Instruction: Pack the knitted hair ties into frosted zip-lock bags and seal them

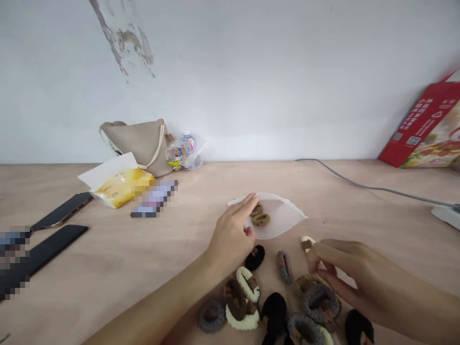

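My left hand (234, 229) rests at the left side of a translucent white plastic bag (280, 225), its upper fingers stretched along the bag and the lower ones partly curled. Two olive-brown hair ties (261, 220) lie at the bag, beside those fingers. Between the fingertips of my right hand (347, 268) is a cream hair tie (306, 241), pinched and partly hidden. Below both hands spreads a loose pile of fluffy hair ties, among them a black one (255, 258), a narrow grey one (283, 267), a cream one (247, 283) and a dark brown one (235, 299).
Behind on the left are a beige bag (140, 143), a yellow tissue pack (120, 188), a plastic bag with a bottle (189, 146) and several phone-like devices (61, 211). At the right, a grey cable (359, 184) crosses the table near a red box (417, 127).
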The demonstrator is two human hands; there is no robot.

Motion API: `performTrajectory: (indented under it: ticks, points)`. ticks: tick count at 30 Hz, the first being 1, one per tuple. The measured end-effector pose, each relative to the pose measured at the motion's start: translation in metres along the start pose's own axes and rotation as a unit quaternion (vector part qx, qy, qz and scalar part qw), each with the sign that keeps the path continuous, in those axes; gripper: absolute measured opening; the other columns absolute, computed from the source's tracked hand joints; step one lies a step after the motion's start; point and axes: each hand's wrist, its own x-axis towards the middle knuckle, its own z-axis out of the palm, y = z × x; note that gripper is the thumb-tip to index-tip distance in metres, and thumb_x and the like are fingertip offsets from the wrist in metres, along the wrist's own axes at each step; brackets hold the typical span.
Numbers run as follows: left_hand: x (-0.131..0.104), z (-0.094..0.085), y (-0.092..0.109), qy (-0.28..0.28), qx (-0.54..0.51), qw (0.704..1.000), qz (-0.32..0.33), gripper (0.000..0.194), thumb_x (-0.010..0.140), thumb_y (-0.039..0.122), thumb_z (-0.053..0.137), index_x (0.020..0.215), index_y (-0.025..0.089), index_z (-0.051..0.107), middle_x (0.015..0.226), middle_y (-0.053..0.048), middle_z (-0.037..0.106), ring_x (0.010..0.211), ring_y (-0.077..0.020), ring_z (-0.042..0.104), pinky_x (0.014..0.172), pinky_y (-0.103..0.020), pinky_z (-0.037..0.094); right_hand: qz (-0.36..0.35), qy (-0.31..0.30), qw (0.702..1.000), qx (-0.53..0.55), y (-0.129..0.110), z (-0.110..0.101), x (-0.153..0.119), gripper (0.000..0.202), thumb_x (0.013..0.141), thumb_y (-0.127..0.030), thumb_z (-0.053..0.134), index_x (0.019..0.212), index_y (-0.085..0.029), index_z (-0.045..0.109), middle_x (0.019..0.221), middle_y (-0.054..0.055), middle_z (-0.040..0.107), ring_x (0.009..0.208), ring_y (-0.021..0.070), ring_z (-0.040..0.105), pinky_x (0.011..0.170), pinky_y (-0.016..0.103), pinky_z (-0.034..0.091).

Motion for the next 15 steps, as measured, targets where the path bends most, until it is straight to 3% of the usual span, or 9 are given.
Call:
performTrajectory:
  ticks: [3,6,9,13,15]
  points:
    - [0.001,0.000,0.001,0.000,-0.002,1.000,0.001,0.070,0.065,-0.005,0.046,0.130,0.018,0.052,0.137,-0.004,0.052,0.120,-0.0208,0.054,0.102,-0.034,0.046,0.030,-0.003,0.999,0.019,0.005,0.000,-0.013,0.016,0.091,-0.018,0.042,0.087,-0.026,0.056,0.070,-0.003,0.058,0.058,0.0124,0.054,0.056,0.024,0.044]
    - [0.001,0.001,0.003,0.002,-0.005,1.000,-0.008,0.069,0.065,-0.006,0.046,0.129,0.019,0.053,0.137,-0.003,0.052,0.120,-0.0203,0.054,0.103,-0.034,0.046,-0.005,-0.045,0.996,0.073,0.004,-0.001,-0.006,0.025,0.095,-0.019,0.036,0.086,-0.024,0.059,0.082,0.000,0.063,0.071,0.0146,0.060,0.064,0.026,0.047]
    - [0.001,0.000,0.004,0.003,-0.007,1.000,-0.015,0.069,0.065,-0.006,0.046,0.129,0.021,0.053,0.137,-0.002,0.052,0.121,-0.0200,0.054,0.102,-0.035,0.046,-0.056,-0.100,0.986,0.125,0.002,-0.001,0.008,0.026,0.091,-0.012,0.044,0.084,-0.026,0.065,0.094,0.001,0.066,0.085,0.0155,0.061,0.074,0.026,0.048]
    - [0.000,-0.001,0.004,-0.002,-0.008,1.000,-0.015,0.069,0.066,-0.006,0.046,0.129,0.021,0.053,0.137,-0.003,0.051,0.120,-0.0202,0.054,0.101,-0.035,0.047,-0.023,-0.122,0.992,0.031,0.005,0.005,0.007,0.040,0.078,0.003,0.046,0.091,-0.027,0.067,0.099,0.002,0.066,0.087,0.0182,0.063,0.074,0.029,0.049]
    - [0.001,-0.001,0.003,-0.003,-0.009,1.000,-0.017,0.069,0.066,-0.006,0.046,0.130,0.020,0.052,0.138,-0.003,0.051,0.121,-0.0201,0.053,0.101,-0.035,0.047,-0.015,-0.095,0.995,-0.037,0.008,0.006,0.000,0.046,0.072,0.004,0.045,0.097,-0.028,0.066,0.103,0.005,0.065,0.087,0.0212,0.064,0.067,0.031,0.051]
